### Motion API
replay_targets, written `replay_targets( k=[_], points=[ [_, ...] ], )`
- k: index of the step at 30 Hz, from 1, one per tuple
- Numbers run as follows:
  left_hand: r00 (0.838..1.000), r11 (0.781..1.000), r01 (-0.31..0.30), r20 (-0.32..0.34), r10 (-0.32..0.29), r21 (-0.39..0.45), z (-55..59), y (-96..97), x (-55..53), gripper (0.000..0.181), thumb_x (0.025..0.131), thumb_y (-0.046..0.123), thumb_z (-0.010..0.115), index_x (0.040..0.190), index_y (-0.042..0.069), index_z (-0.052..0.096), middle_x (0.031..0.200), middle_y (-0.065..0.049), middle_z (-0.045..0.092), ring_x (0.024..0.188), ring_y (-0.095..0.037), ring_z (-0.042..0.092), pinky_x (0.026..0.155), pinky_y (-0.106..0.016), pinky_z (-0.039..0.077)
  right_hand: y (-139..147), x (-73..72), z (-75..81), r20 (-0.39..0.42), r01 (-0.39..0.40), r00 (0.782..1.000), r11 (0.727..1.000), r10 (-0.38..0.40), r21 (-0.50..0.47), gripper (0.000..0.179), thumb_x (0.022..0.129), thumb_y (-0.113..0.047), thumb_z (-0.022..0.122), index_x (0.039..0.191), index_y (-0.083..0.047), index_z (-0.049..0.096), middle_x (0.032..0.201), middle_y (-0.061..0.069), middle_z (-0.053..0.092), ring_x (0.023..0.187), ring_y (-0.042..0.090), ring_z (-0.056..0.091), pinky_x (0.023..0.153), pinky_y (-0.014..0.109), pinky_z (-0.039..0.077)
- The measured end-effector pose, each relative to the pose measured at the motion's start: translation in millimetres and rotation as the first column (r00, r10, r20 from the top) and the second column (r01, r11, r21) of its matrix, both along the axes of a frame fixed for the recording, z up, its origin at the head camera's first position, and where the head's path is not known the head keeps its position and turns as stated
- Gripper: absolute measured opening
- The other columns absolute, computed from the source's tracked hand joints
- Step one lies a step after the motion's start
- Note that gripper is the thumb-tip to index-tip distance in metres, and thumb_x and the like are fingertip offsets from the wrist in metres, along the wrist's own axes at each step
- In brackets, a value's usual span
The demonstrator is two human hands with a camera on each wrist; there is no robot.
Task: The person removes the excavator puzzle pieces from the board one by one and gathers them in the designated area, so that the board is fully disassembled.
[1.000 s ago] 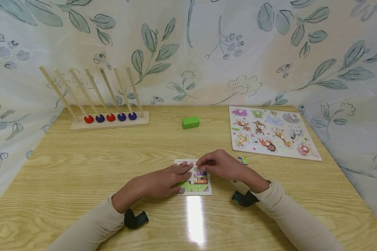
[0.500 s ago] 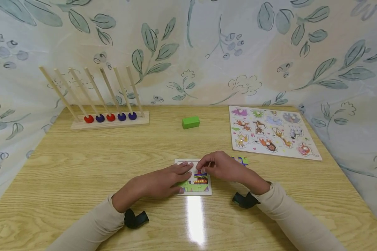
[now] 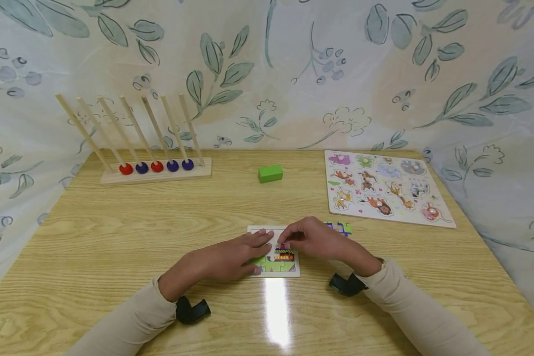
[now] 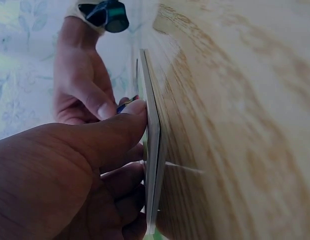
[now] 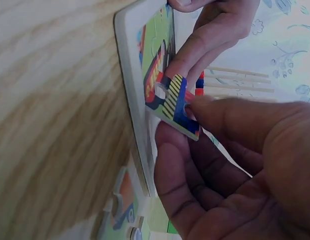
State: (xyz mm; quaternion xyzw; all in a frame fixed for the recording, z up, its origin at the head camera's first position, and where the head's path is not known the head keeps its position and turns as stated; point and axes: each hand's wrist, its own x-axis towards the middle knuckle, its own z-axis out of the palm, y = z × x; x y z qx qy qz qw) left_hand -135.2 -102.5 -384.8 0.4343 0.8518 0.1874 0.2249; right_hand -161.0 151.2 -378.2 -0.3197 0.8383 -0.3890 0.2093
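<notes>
A small jigsaw board (image 3: 278,275) with a pale frame lies on the table, its lower part filled with green and red picture pieces. My left hand (image 3: 233,256) rests over the board's left side, fingers extended; in the left wrist view its thumb (image 4: 122,125) lies against the frame's edge. Between thumb and fingers, my right hand (image 3: 317,240) pinches a jigsaw piece (image 5: 176,106) with yellow-black stripes and blue. The right wrist view shows this piece tilted above the board, its lower edge close to the fitted red piece; whether they touch I cannot tell.
Loose jigsaw pieces (image 3: 344,228) lie right of the board, partly behind my right hand. Farther back stand a green block (image 3: 270,173) and a wooden peg rack (image 3: 160,174) with red and blue beads. An animal knob puzzle (image 3: 384,188) lies at the back right.
My right hand has shifted slightly down and toward me over the board, keeping the piece pinched. More loose pieces show behind it. The left hand stays in place.
</notes>
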Motion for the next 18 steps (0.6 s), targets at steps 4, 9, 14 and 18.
replay_targets(
  k=[4,9,14,18],
  points=[
    [1.0,1.0,-0.003,0.001,0.003,0.002,0.0,-0.3,0.3,0.056,0.1,0.022,0.056,0.15,0.005,0.036,0.161,-0.006,0.015,0.147,-0.023,0.009,0.116,-0.042,0.017,1.4,-0.5,-2.0,0.0,-0.025,1.0,1.0,0.025,-0.004,0.015,0.093,0.002,0.062,0.102,-0.003,0.072,0.099,0.001,0.07,0.088,0.01,0.061,0.077,0.026,0.052],
    [1.0,1.0,0.001,0.004,-0.001,0.0,-0.8,-0.3,0.5,0.057,0.101,0.023,0.056,0.15,0.006,0.035,0.161,-0.006,0.015,0.147,-0.022,0.009,0.116,-0.041,0.017,2.5,-0.7,-3.8,-0.006,-0.036,0.999,0.999,0.036,-0.004,0.014,0.094,0.0,0.062,0.102,-0.004,0.072,0.098,-0.001,0.069,0.086,0.009,0.06,0.076,0.027,0.051],
    [1.0,1.0,-0.009,0.004,0.009,-0.002,-1.7,0.3,0.3,0.057,0.1,0.023,0.057,0.15,0.005,0.036,0.161,-0.005,0.015,0.147,-0.022,0.009,0.116,-0.041,0.018,2.7,-0.4,-3.9,-0.006,-0.013,1.0,1.0,0.013,-0.003,0.016,0.094,0.001,0.061,0.103,-0.006,0.072,0.099,-0.003,0.069,0.084,0.009,0.059,0.074,0.026,0.051],
    [1.0,1.0,-0.018,0.002,0.018,-0.008,-2.9,0.5,-0.1,0.057,0.1,0.024,0.057,0.15,0.005,0.037,0.161,-0.005,0.015,0.147,-0.022,0.009,0.115,-0.041,0.018,3.6,-0.3,-4.6,-0.002,-0.002,1.0,1.0,0.002,-0.02,0.017,0.094,0.001,0.061,0.104,-0.005,0.072,0.1,-0.001,0.069,0.086,0.009,0.06,0.074,0.027,0.051]
  ],
)
